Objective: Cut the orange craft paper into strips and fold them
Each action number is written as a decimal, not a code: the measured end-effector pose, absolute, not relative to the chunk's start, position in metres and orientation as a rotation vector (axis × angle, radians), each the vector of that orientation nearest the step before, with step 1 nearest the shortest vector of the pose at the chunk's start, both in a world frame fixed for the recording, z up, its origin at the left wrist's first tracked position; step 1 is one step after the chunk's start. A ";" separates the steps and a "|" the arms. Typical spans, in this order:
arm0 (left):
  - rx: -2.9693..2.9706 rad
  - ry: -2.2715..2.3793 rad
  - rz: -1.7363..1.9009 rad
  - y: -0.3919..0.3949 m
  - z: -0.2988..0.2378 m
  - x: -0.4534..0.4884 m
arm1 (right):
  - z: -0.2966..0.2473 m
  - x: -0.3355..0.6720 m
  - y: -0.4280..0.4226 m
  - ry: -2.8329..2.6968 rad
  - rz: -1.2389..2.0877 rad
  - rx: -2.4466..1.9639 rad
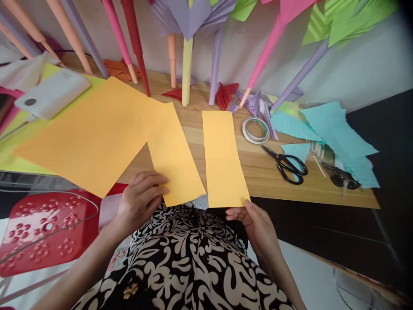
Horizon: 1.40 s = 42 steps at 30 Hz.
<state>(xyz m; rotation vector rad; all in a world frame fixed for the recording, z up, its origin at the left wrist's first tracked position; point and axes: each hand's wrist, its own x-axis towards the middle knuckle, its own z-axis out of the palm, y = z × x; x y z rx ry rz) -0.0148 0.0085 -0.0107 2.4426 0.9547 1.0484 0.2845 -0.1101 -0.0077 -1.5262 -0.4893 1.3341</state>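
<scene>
Orange-yellow paper, cut size, two pieces: left strip (176, 159) and right strip (224, 159) lay side by side on the table (258, 189), a narrow gap between, lower ends reaching past its near edge.

Hands, two, bare. Left hand (145, 191): fingers bent over the left strip's outer edge, thumb hidden; whether it gripped or merely pressed could not be told. Right hand (254, 219): closed on the right strip's lower outer corner, thumb above.

Handling, as judged: such thin stock wanted a light pinch close to the edge and the table's support beneath, lest the overhanging ends crease.

Companion piece: one large sheet (97, 133), same colour, meeting or overlapping the left strip's upper end.

Surface: wood-grained top. To the right lay a tape roll (257, 140), black scissors (278, 159) and turquoise paper (335, 125); far left, a white device (53, 94) on a yellow-green sheet (35, 163).

Room: pale wall (368, 64); before it stood paper flowers (189, 17) on long coloured stems. Red seat (79, 245), embossed, low at left.
</scene>
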 end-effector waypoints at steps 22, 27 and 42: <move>2.057 0.881 1.190 -0.028 -0.001 -0.026 | -0.041 0.217 -0.081 -0.715 1.981 -1.140; 1.607 1.109 0.939 -0.032 -0.012 -0.029 | -0.036 0.229 -0.082 -0.843 2.109 -0.896; 0.659 1.073 0.895 -0.042 -0.016 0.010 | -0.034 0.234 -0.086 -1.464 1.748 -1.511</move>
